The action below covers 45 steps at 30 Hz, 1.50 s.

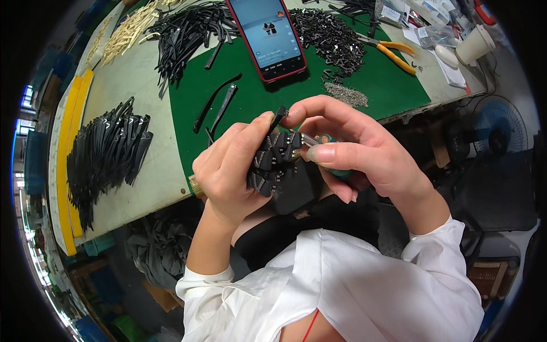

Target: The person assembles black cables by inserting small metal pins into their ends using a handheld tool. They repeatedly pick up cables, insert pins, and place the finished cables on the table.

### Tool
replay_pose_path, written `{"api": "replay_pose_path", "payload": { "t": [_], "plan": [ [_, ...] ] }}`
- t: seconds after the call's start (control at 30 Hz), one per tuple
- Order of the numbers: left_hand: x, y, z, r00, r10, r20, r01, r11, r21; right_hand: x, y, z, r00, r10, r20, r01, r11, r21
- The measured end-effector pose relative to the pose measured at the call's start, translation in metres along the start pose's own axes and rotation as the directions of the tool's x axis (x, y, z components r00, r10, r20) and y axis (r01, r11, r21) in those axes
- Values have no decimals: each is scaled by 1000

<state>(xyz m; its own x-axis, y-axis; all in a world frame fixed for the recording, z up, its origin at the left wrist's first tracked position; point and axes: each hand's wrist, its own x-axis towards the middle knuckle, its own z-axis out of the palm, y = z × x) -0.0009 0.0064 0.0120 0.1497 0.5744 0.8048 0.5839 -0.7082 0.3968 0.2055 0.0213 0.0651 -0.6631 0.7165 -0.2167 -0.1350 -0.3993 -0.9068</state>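
Note:
My left hand (pixel 231 162) is closed around a bundle of black eyeglass temples (pixel 273 157), their hinge ends with small metal bits turned toward my right hand. Held in my right hand (pixel 356 148) is a slim tool with a metal shaft and a teal handle, seemingly a screwdriver (pixel 341 171); the fingers hide much of it. Its shaft is beside the hinge ends, and the right index fingertip is close to the topmost temple. Whether the tip touches a hinge I cannot tell. Two loose black temples (pixel 224 108) lie on the green mat (pixel 188 137) beyond my left hand.
Piles of black temples (pixel 188 34), small black pieces (pixel 336 40) and tiny metal parts (pixel 346 94) sit ahead. A red-cased phone (pixel 268 40) stands among them, orange-handled pliers (pixel 396 56) to the right. More temples (pixel 108 154) lie left by a yellow strip (pixel 71 165). A fan (pixel 498 125) is at right.

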Motion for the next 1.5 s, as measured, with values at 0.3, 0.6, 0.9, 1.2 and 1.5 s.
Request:
{"api": "replay_pose_path", "payload": {
  "t": [0.3,0.6,0.9,1.2,1.5],
  "plan": [
    [3,0,-4,994,102,28,-104,991,83,-4,10,12,959,-261,-111,194,889,-415],
    [-3,-6,-2,988,-12,153,-8,992,126,18,54,6,697,-709,107,227,76,-971],
    [28,-73,-35,917,-390,84,281,779,561,8,47,-18,801,-591,-95,43,215,-976],
    [44,-131,-29,783,-552,285,160,622,766,-9,50,-46,799,-584,-146,45,301,-953],
    [65,-175,-67,645,-723,249,726,681,94,-11,32,-79,816,-518,-259,-114,294,-949]
  ]
}}
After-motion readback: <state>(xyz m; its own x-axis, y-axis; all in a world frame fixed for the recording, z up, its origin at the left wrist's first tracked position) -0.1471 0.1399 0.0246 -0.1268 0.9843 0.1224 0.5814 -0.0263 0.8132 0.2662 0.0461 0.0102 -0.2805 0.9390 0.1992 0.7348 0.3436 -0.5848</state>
